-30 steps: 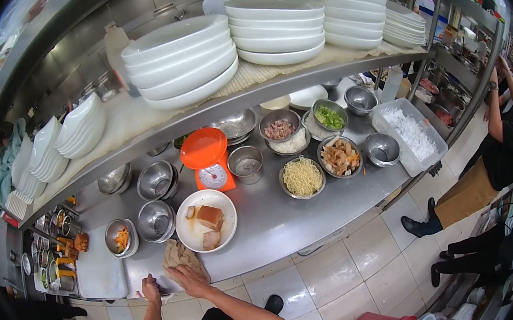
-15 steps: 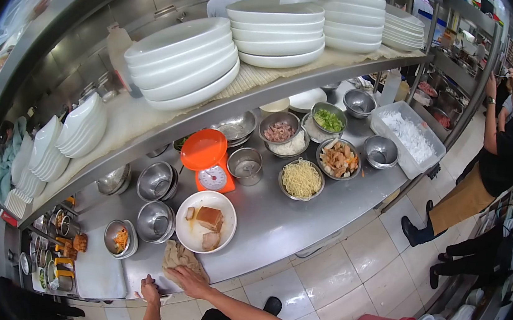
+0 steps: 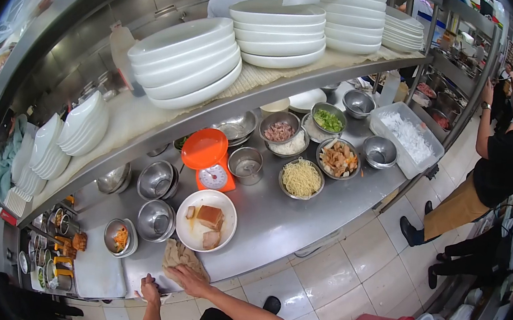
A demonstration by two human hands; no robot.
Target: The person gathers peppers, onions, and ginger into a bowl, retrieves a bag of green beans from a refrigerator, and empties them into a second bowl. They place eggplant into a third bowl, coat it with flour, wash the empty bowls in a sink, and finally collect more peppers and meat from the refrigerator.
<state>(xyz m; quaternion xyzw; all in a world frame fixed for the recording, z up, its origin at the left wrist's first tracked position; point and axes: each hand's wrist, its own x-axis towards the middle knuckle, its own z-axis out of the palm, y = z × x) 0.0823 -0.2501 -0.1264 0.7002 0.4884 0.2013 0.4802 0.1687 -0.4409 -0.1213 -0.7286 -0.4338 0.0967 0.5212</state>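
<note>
My right hand [image 3: 190, 281] lies on a crumpled brown cloth [image 3: 180, 258] at the counter's front edge, its fingers stretched out over the cloth. To its left, my left hand [image 3: 151, 289] is closed at the same edge; a small dark bit shows by its fingers, too little to name. Just behind the cloth stands a white plate [image 3: 227, 235] with a large block of browned meat [image 3: 210, 217] and smaller pieces. A metal bowl of orange shreds [image 3: 120, 237] sits left of the plate, beside nested metal bowls [image 3: 156, 220]. Behind the plate is an orange kitchen scale [image 3: 216, 176].
Bowls of noodles [image 3: 301, 179], mixed chopped food [image 3: 338, 159] and green pieces [image 3: 328, 119] stand further right, near a plastic tub of white pieces [image 3: 412, 136]. Overhead, a shelf [image 3: 258, 82] carries stacked white plates [image 3: 186, 59]. A person [image 3: 500, 160] stands in the right-hand aisle.
Both my hands and the cloth stay in place. The person on the right has shifted slightly, with their arms in a different position.
</note>
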